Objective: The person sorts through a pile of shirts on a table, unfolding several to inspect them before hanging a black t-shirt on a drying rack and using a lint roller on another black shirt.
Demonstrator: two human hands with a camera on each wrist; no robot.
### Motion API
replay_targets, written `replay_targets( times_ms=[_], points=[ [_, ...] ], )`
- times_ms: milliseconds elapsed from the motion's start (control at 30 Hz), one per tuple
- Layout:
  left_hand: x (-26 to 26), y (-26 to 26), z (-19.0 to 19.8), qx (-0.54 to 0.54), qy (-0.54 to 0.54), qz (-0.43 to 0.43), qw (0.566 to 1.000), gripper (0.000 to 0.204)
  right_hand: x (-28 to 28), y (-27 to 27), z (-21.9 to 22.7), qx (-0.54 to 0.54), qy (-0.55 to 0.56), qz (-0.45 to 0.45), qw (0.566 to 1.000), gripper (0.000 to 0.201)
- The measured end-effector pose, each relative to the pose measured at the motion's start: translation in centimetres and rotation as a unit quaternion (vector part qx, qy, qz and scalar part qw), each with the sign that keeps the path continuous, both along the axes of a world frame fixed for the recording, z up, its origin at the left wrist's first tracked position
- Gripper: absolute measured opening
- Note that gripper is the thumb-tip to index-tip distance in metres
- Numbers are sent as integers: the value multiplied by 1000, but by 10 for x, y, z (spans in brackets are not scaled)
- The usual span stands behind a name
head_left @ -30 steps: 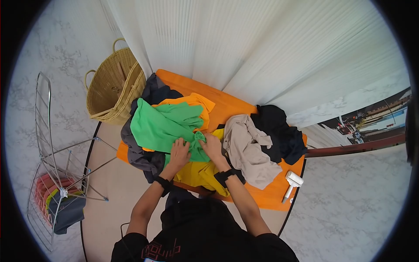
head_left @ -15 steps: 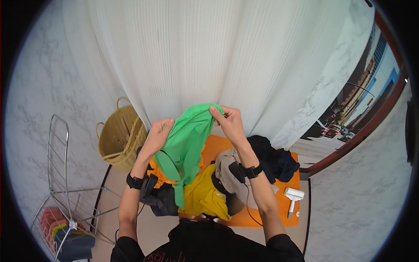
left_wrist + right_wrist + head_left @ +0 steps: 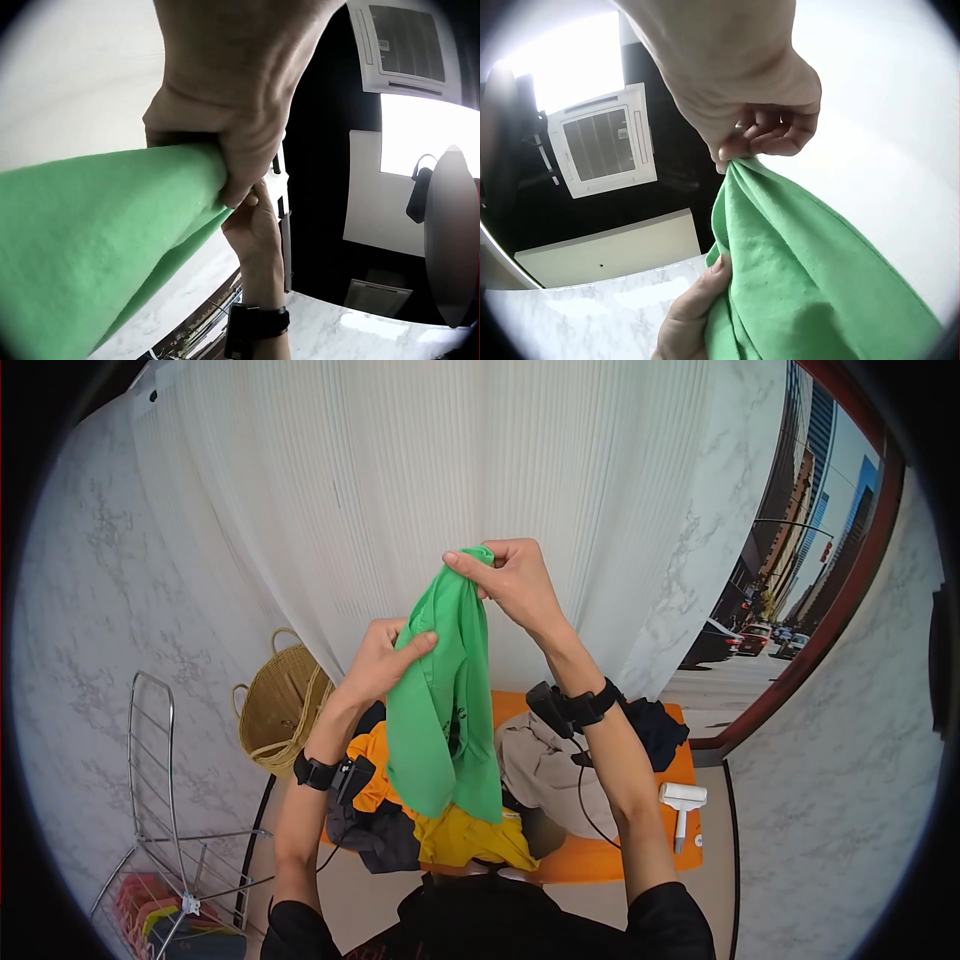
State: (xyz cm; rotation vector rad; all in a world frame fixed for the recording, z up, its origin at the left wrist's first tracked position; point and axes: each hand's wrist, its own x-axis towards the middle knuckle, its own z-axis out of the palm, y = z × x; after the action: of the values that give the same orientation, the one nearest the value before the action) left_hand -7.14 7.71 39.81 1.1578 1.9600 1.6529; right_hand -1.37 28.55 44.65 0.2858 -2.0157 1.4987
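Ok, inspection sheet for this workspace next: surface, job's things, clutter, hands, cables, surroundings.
Surface: orange table, only partly visible.
Job's things: green cloth, held above the table, hanging in folds.
Clutter: yellow cloth, orange cloth, beige cloth and dark clothes, crumpled; lint roller near right edge.
Hands: left hand grips the green cloth's side; right hand pinches its top.
Cables: thin cable at right, another at left.
Surroundings: basket and drying rack at left, curtain ahead, street picture at right.

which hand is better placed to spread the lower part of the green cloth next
Likely the left hand: it grips the green cloth partway down its side, nearer the lower part, while the right hand pinches the top.
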Motion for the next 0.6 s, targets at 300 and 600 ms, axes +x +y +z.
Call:
replay_targets(
  times_ms=[300, 600],
  points=[
    [-6, 14, 2, 49, 158, 84, 983, 23, 10, 2, 8, 27, -13, -9, 1000, 39],
    [-2, 32, 51, 64, 103, 58, 991, 24, 22, -4, -38, 10, 79, -22, 997, 52]
  ],
)
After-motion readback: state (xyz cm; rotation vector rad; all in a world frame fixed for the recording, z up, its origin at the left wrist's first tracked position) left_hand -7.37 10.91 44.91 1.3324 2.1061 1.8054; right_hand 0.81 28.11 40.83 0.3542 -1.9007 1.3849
